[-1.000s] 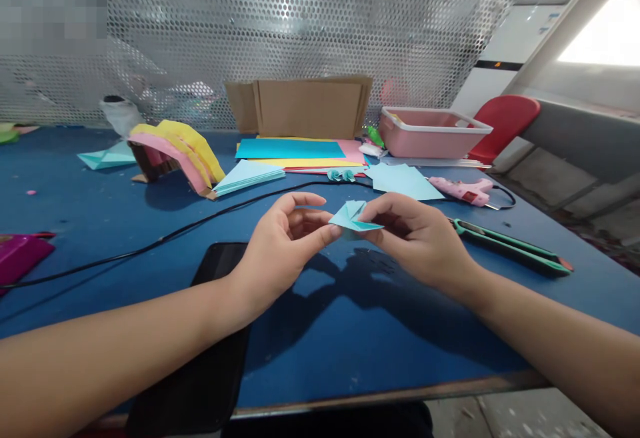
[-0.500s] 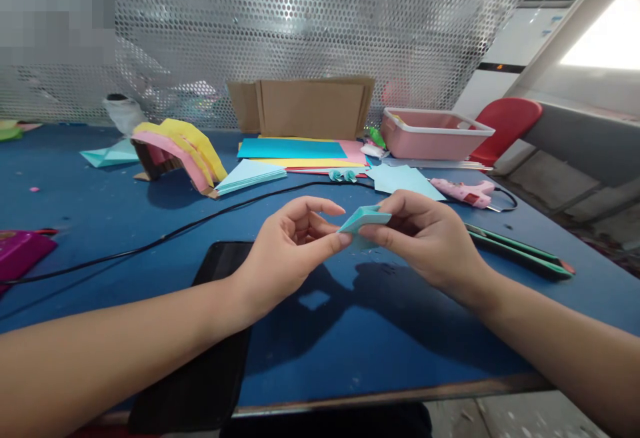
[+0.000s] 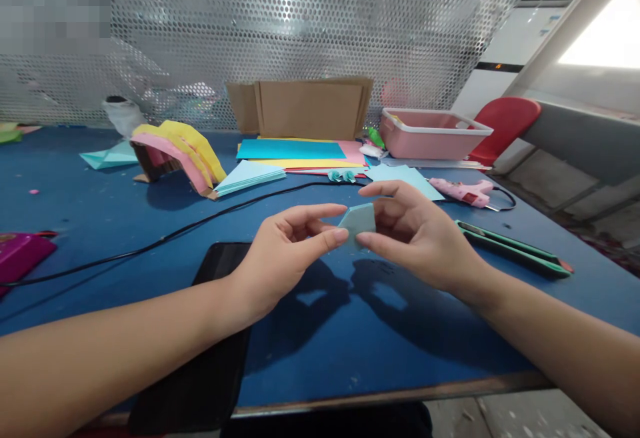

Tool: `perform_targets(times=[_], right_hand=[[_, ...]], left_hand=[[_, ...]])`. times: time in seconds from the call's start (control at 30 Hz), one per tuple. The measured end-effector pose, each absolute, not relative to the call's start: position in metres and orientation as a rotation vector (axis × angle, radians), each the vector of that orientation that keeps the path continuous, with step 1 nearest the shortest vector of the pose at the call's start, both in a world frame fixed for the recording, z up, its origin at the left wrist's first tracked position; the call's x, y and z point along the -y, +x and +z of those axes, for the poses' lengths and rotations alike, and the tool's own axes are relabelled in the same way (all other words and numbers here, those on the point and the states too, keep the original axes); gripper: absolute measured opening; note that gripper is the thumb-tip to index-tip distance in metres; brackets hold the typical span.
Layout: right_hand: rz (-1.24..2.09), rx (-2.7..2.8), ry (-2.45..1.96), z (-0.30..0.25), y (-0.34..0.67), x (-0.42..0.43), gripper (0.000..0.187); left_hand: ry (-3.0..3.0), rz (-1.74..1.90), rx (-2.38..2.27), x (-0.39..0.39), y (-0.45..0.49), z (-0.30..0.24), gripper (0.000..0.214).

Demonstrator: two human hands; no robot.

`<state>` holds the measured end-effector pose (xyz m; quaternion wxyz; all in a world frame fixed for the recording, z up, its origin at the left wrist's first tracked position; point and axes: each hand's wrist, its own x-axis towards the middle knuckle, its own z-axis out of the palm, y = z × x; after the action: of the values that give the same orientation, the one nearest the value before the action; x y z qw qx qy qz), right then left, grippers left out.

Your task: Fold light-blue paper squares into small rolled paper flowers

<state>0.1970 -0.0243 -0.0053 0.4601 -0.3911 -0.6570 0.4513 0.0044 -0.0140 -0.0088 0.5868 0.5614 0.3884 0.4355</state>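
Observation:
A small folded piece of light blue paper is held upright above the blue table, between both my hands. My left hand pinches its left edge with thumb and forefinger. My right hand grips its right side, thumb below and fingers curved above. The flat face of the paper is turned toward me.
A black phone lies under my left forearm. A black cable crosses the table. Green-handled scissors and a pink glue gun lie right. Behind are coloured paper sheets, a pink-yellow paper model, cardboard and a pink tray.
The folded paper has been turned from lying nearly flat with its open folds showing to standing upright with its flat face toward me. Both hands stayed in about the same place.

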Motion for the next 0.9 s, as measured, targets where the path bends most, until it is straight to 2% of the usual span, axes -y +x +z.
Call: perform_targets(times=[0.37, 0.63, 0.73, 0.9], right_hand=[[1.054, 1.589, -1.005, -0.007, 0.196, 0.022, 0.034], [0.93, 1.548, -1.01, -0.009, 0.194, 0.023, 0.028], [0.842, 1.426, -1.03, -0.007, 0.199, 0.018, 0.03], [0.92, 1.475, -1.043, -0.006, 0.2, 0.017, 0.039]], left_hand=[[1.461, 0.744, -0.859, 0.016, 0.008, -0.012, 0.052], [1.472, 0.655, -0.916, 0.013, 0.006, -0.01, 0.021], [1.526, 0.676, -0.927, 0.015, 0.007, -0.014, 0.018], [1.458, 0.823, -0.93, 0.016, 0.007, -0.014, 0.049]])
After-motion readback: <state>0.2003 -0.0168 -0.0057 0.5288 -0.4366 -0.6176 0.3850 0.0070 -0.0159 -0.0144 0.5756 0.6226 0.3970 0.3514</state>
